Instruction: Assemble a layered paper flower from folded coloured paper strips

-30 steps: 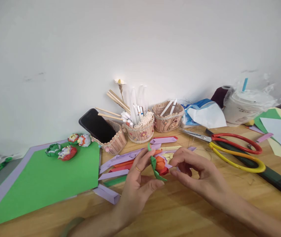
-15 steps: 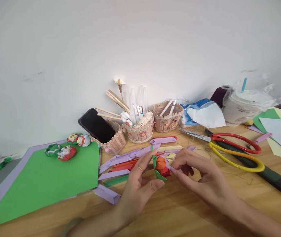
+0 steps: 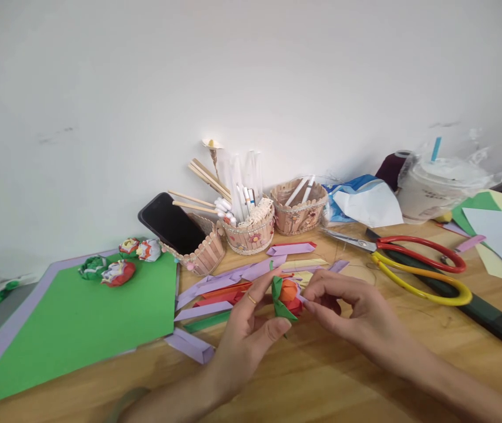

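Craftwork on a wooden counter point(image 3: 365, 382): the person's left hand point(image 3: 251, 329) and right hand point(image 3: 347, 311) meet on a folded paper piece point(image 3: 286, 295) of orange, red and green, held just above the boards near the middle of the view. The left hand's fingers are closed on it from the left, with the thumb under its green point; a ring point(image 3: 249, 299) shows on one finger. The right hand's fingers pinch its right edge, curled tight.

Folded purple paper strips point(image 3: 215, 285) lie just behind the hands, with orange and green ones among them. A green paper sheet point(image 3: 78, 317) rests on a purple one to the left, and three small paper rosettes point(image 3: 118, 270) sit at its far edge. Against the white wall stand a black phone point(image 3: 169, 223) propped in a craft-stick holder point(image 3: 204, 252), a craft-stick basket point(image 3: 251, 232) of sticks and pens, and a second basket point(image 3: 299, 214). To the right lie red-handled scissors point(image 3: 422, 257) and yellow-handled scissors point(image 3: 431, 285), touching. A lidded plastic cup point(image 3: 435, 188) with a blue straw stands behind them, well apart from the hands.
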The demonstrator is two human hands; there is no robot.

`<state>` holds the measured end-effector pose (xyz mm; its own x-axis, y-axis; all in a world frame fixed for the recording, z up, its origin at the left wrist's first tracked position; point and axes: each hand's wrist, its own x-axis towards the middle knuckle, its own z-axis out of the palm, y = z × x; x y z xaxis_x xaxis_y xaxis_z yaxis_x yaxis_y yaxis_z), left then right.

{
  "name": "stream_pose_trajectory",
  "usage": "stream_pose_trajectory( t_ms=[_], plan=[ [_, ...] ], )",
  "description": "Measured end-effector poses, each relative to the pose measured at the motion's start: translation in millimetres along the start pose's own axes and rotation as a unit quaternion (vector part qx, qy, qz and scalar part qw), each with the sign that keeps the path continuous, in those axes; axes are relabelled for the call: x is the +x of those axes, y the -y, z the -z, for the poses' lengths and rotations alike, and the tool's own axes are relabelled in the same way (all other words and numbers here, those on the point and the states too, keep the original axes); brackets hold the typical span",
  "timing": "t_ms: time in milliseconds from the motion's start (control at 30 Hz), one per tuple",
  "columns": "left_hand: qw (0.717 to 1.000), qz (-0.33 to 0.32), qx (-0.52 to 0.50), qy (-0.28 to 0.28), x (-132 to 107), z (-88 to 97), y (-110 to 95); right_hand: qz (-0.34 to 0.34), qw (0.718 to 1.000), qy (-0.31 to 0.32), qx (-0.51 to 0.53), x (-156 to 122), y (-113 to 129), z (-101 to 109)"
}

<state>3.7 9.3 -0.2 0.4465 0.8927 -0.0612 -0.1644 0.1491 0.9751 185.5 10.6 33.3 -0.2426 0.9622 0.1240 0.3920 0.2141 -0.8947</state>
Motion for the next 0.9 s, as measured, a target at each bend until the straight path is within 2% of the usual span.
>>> stream_pose_trajectory(
  t_ms=[367, 667, 767, 900],
  plan=[
    [1.0, 0.002, -0.013, 0.0, 0.6, 1.0, 1.7, 0.007, 1.0, -0.002, -0.021, -1.2, 0.9, 2.0],
    [1.0, -0.005, 0.009, -0.011, 1.4, -0.3, 1.0, 0.042, 0.992, -0.063, -0.105, -3.7, -2.2, -5.6],
    [0.999, 0.003, 0.024, -0.021, 1.0, -0.7, 0.7, 0.034, 0.994, -0.059, -0.084, -4.1, -3.4, -4.4],
    [0.999, 0.009, 0.031, -0.026, 1.0, -1.3, 0.2, -0.016, 0.999, -0.029, -0.009, -1.2, -4.3, -0.7]
  ],
)
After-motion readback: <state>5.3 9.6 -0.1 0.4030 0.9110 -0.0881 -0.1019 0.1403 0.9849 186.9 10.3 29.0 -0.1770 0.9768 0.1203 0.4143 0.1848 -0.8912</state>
